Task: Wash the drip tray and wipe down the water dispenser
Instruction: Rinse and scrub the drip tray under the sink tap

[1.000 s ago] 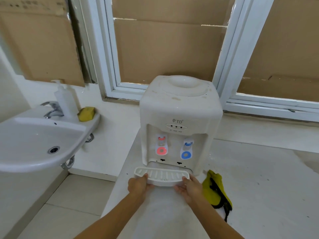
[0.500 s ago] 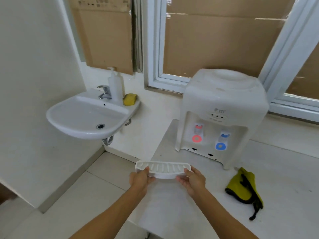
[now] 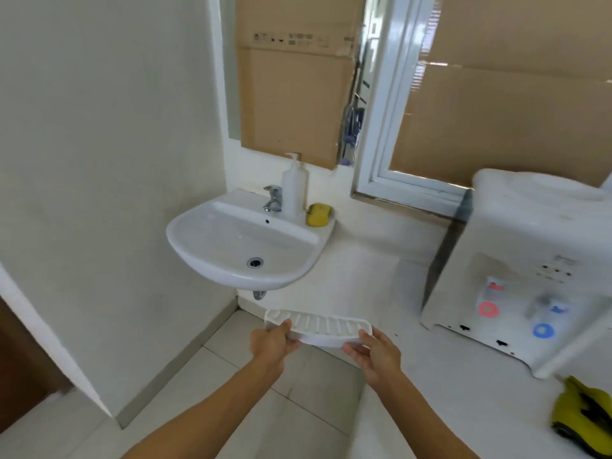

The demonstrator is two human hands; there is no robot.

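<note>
The white slotted drip tray hangs in the air over the floor, below the sink. My left hand grips its left end and my right hand grips its right end. The white water dispenser stands on the counter at the right, its red and blue taps facing me, with no tray under them. A white wall-mounted sink is ahead and slightly left of the tray.
A chrome tap, a white pump bottle and a yellow sponge sit on the sink's back rim. A yellow-and-black cloth lies on the counter at the lower right. A white wall closes the left side.
The tray came out from under the dispenser, held in both hands, and was carried left off the counter. My view has swung left, so the sink is now central.
</note>
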